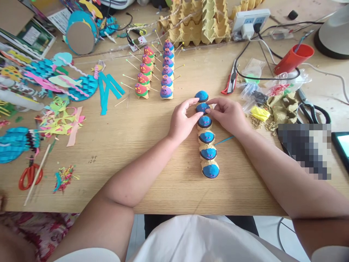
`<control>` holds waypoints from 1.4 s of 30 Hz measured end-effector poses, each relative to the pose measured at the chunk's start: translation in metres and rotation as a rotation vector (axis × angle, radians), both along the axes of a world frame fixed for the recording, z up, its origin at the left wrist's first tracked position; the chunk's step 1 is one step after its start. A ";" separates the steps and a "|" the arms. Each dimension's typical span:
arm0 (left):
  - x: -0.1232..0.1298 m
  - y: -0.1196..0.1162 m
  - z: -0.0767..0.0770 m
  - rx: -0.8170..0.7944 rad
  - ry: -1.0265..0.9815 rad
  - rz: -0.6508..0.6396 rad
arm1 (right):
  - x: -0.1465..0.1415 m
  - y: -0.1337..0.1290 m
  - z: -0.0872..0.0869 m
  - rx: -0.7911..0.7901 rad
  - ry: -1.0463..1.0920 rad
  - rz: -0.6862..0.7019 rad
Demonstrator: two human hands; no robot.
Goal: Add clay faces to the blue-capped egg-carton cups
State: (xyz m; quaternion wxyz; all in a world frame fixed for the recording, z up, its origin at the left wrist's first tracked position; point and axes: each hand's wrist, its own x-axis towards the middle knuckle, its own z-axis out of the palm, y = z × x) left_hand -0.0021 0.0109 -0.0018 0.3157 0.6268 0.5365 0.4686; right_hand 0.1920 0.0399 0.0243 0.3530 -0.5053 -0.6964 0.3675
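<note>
In front of me a strip of egg-carton cups (208, 162) runs away from the table edge, with blue clay domes on its several cups. The nearer domes have small pink faces and dark rims. My left hand (183, 118) curls round the second-farthest dome (202, 108) from the left, thumb and index finger touching the strip. From the other side my right hand (228, 113) grips the same dome, its thumb and index tip on the clay near the face. Whether a tiny clay piece is between these fingertips I cannot tell. A thin blue strip (224, 140) lies beside the cups.
Two painted egg-carton rows (143, 78) (167, 76) with sticks stand further back. To the right are a red cutter (231, 82), black scissors (311, 107), clay bags (275, 87) and a red cup (293, 60). Paper crafts (62, 120) and red-handled scissors (28, 176) lie left. A person's floral garment (38, 233) shows lower left.
</note>
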 end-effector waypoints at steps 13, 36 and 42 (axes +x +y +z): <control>0.004 -0.001 0.004 -0.031 -0.011 0.032 | 0.000 -0.003 0.001 0.002 0.011 0.041; 0.004 0.001 -0.005 -0.030 -0.157 0.099 | 0.000 -0.003 0.000 -0.037 0.018 0.057; 0.006 0.001 -0.003 -0.043 -0.144 0.106 | 0.002 -0.007 0.006 -0.029 0.033 0.074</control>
